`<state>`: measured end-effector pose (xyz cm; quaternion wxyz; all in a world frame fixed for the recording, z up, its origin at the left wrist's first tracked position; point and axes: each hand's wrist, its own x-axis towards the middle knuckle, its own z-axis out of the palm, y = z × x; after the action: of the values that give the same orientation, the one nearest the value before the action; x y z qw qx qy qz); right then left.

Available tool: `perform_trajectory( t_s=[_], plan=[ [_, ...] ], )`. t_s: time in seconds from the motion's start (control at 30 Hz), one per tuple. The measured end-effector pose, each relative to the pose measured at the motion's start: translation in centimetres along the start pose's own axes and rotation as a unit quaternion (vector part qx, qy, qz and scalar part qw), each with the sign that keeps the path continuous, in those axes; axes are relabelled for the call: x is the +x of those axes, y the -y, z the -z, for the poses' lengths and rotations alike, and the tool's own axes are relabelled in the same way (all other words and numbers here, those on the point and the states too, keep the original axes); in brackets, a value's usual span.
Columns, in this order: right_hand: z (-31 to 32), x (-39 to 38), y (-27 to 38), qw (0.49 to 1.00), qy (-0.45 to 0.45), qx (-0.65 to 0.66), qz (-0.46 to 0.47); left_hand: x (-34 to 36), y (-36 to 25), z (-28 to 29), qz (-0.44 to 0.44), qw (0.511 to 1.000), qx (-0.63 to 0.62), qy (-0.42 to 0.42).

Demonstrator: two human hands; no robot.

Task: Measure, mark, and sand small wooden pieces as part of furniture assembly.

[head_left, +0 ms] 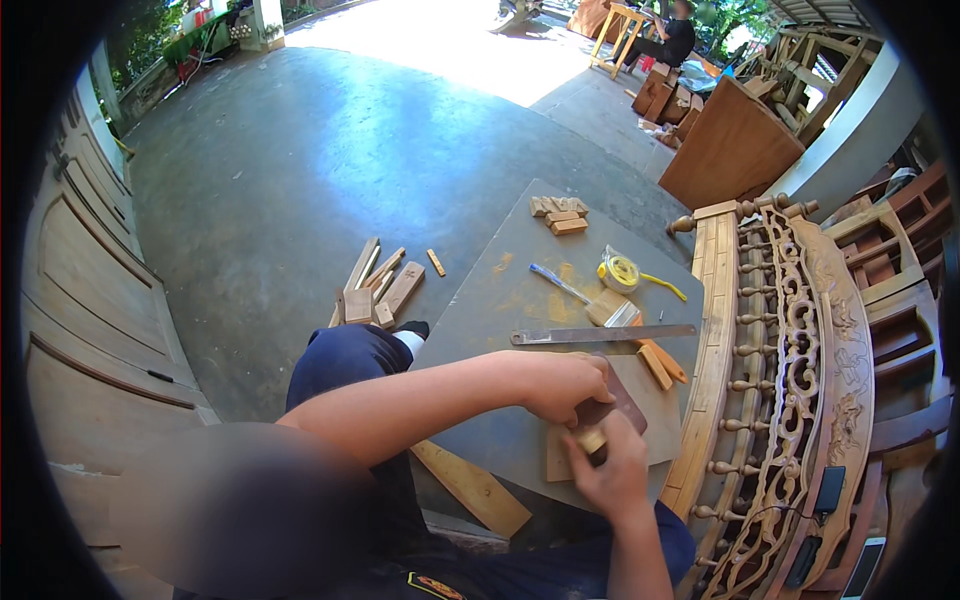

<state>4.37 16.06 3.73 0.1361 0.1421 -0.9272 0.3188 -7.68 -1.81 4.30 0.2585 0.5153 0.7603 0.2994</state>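
My left hand (568, 388) reaches across from the left, its fingers closed on a flat brown piece that looks like sandpaper (628, 400). Just nearer to me, my right hand (612, 472) pinches a small pale wood block (592, 440) against the brown piece. Fingers partly hide where the two meet. Below both hands lies a light wooden board (558, 460) on the grey tabletop (470, 390). Beyond them are a steel ruler (600, 335), a wide paintbrush (612, 308), a short wood block (655, 368) and an orange handle (664, 360).
A yellow tape measure (620, 272), a blue-tipped pen-like tool (560, 283) and several small blocks (560, 212) sit farther up the table. Wood offcuts (385, 290) lie on the floor at left. A carved wooden bench (780, 350) borders the right side. A person (672, 40) sits far off.
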Motion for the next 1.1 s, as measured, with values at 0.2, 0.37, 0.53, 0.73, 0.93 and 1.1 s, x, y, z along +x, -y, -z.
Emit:
perform_trajectory(
  t_s=[0.2,0.37,0.53,0.73,0.93,1.1],
  plan=[
    [1.7,0.8,-2.1,0.989,-0.04,-0.093,-0.108,-0.7,-0.8,0.7,0.009,1.0,0.002,0.003],
    [-0.1,-0.6,1.0,0.999,0.022,0.007,0.025,-0.2,-0.2,0.2,0.014,1.0,0.014,-0.013],
    [0.9,0.3,-0.7,0.998,-0.027,-0.039,-0.038,-0.3,0.2,0.5,0.005,0.997,0.052,-0.054],
    [1.5,-0.2,-0.1,0.997,-0.016,0.052,-0.06,-0.3,0.0,0.9,0.004,1.0,0.007,-0.022],
    [1.1,-0.2,-0.4,0.997,-0.053,0.006,-0.047,-0.6,0.2,0.3,-0.032,0.998,-0.015,-0.047],
    [1.2,-0.1,0.2,0.993,0.057,0.102,0.011,-0.4,0.7,0.7,-0.079,0.996,-0.018,-0.04]
  ],
)
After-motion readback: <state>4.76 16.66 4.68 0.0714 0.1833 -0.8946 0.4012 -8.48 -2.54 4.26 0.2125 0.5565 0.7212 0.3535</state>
